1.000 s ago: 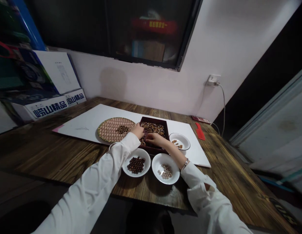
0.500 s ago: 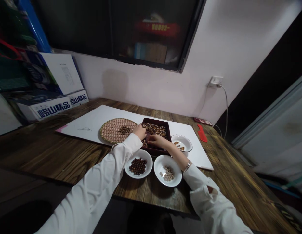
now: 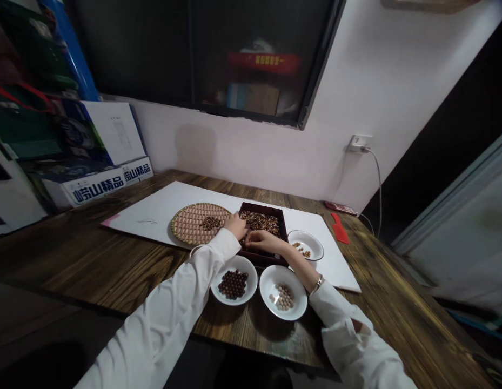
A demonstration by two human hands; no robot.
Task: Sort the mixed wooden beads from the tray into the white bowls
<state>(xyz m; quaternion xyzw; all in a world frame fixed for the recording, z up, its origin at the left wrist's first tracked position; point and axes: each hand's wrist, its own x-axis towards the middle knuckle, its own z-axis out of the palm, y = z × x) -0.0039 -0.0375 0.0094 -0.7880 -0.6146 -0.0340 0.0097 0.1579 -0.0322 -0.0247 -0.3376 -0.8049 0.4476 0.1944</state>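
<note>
A dark square tray full of mixed brown beads sits on a white sheet. My left hand rests at the tray's left edge, fingers curled over the beads. My right hand lies inside the tray's near part, fingers bent down onto the beads. What either hand pinches is too small to see. Near me stand a white bowl of dark beads and a white bowl of pale beads. A third white bowl with a few beads is to the tray's right.
A round woven mat with a small pile of beads lies left of the tray on the white sheet. A red comb and a phone lie at the far right. Boxes stand at the left.
The view has shifted, so everything sits slightly lower and to the right. Both hands stay in the tray, with the right hand drawn a little nearer the left.
</note>
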